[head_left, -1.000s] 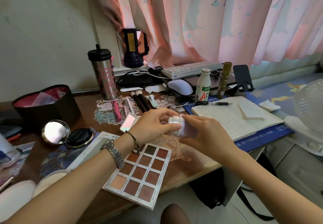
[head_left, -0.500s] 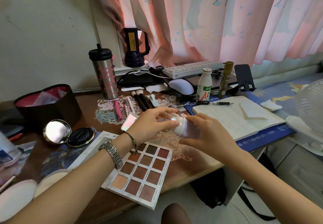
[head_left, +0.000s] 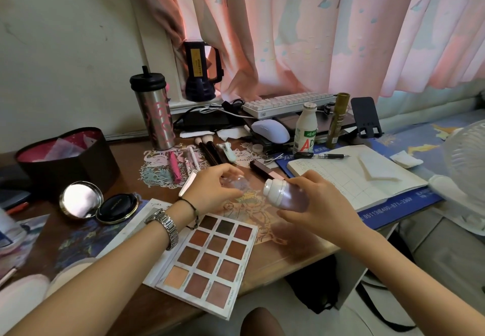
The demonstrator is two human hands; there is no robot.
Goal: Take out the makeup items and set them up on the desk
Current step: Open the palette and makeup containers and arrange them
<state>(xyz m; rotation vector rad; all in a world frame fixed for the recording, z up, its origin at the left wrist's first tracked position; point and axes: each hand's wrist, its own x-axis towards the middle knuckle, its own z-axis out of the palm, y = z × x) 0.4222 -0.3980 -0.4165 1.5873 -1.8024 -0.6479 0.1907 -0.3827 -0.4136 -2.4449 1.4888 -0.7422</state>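
Eyeshadow palette (head_left: 210,259) is seen nearest, lying open and flat at the table (head_left: 283,254) edge, its twelve matte brown and rose pans set in stiff white card. Just beyond it, a small pink bottle (head_left: 288,195) is held tilted above the table in the right hand (head_left: 319,204), whose grip is closed round the body, the white pump top left bare and pointing left. A clear cap (head_left: 237,182) is pinched in the closed grip of the left hand (head_left: 214,194), slightly apart from the bottle. The bottle is judged light, rigid and smooth, likely slippery, and best taken round its body; the cap looks thin, hard plastic, easily dropped. Further back, a round compact (head_left: 98,203) lies open, mirror up, beside a dark hatbox (head_left: 68,162). Brushes (head_left: 210,149) and pink pencils (head_left: 173,164) are laid on a paper-cut mat, with a steel tumbler (head_left: 154,115), mouse (head_left: 270,131), keyboard (head_left: 288,103) and pink curtain (head_left: 315,26) behind.
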